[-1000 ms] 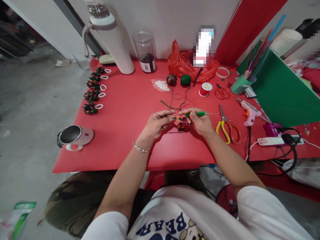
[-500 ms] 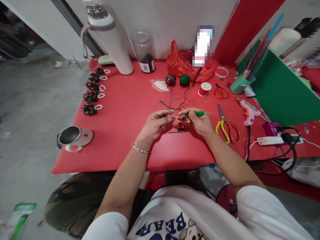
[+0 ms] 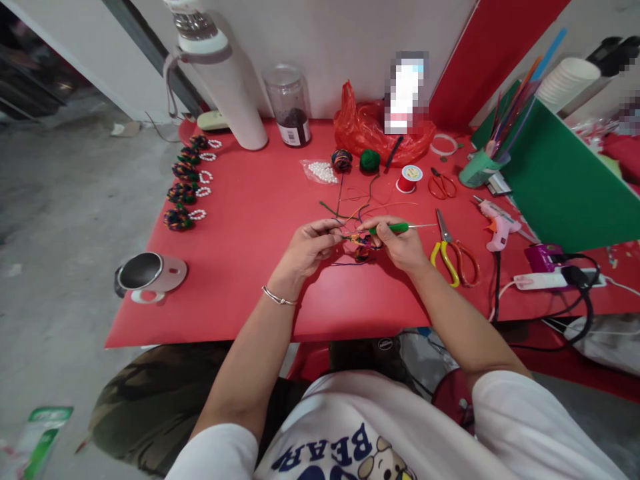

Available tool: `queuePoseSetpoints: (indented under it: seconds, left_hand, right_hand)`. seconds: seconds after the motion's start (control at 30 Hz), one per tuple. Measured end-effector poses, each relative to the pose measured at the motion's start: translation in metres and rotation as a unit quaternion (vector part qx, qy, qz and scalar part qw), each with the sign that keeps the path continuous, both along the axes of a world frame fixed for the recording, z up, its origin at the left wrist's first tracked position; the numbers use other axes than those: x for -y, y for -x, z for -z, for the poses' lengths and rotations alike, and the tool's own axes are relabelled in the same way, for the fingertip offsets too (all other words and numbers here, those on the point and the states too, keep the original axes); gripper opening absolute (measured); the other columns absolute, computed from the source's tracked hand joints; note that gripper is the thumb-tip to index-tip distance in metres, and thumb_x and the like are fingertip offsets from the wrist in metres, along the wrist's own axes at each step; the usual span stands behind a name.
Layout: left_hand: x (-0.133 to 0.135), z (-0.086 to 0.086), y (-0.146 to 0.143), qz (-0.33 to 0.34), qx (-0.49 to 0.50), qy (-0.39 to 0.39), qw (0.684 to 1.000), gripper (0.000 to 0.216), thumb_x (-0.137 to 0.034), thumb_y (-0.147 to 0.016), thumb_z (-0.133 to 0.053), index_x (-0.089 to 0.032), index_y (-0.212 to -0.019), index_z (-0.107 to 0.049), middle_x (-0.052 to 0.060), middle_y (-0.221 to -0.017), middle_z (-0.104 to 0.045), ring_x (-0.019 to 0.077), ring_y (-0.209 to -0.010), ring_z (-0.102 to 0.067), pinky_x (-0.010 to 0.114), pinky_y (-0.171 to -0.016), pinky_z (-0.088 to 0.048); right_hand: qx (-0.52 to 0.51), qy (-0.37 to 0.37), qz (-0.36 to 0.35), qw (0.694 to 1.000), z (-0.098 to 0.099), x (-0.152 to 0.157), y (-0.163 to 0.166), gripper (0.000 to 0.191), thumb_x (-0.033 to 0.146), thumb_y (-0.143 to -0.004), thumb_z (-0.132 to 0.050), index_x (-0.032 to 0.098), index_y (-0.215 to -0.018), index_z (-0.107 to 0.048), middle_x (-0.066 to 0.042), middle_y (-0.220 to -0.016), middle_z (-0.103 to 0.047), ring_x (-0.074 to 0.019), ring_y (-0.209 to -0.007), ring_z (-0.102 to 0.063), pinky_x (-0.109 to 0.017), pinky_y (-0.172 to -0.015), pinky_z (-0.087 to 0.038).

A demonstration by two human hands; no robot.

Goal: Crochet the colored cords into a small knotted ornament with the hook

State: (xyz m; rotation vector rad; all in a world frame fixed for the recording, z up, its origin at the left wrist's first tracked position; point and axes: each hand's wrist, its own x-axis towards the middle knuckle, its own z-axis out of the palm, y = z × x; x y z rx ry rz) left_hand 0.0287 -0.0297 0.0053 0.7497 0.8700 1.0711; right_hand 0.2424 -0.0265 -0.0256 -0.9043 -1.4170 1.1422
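Note:
My right hand (image 3: 400, 247) is closed around a crochet hook (image 3: 393, 229) with a green handle, its thin metal tip pointing left toward the other hand. Between both hands hangs a small piece of multicolored crochet work (image 3: 363, 248) in dark, orange and purple yarn. My left hand (image 3: 316, 245) pinches yarn at the left edge of that piece, thumb against fingers. Loose yarn strands run from the work up to a variegated yarn ball (image 3: 342, 160) and a green yarn ball (image 3: 370, 160). The exact stitches under the fingertips are too small to make out.
Scissors (image 3: 447, 250), small red snips (image 3: 443, 183), a red thread spool (image 3: 409, 179) and a pink glue gun (image 3: 499, 223) lie to the right. Pearl beads (image 3: 321, 172) sit behind my hands. A mug (image 3: 155, 275) and several finished yarn pieces (image 3: 181, 193) stand left.
Both hands stay almost in place, with only a slight shift of the fingers and yarn. The hook remains in my right hand.

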Motion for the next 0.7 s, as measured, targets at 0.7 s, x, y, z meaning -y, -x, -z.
queuePoseSetpoints:
  seconds: [0.7]
  left_hand:
    - [0.0001,0.0041,0.001,0.0,0.005,0.01,1.0,0.03,-0.014,-0.057,-0.092,-0.015,-0.086,-0.083,-0.001,-0.063,-0.067,0.0004,-0.042,-0.03,0.019,-0.041,-0.019]
  right_hand:
    - [0.006,0.013,-0.002,1.0,-0.0033,0.0012,-0.0001,0.039,0.062,-0.094,-0.07,0.026,-0.096,-0.084,0.001,-0.072,-0.07,-0.0123,-0.06,-0.054,-0.028,-0.061,-0.044]
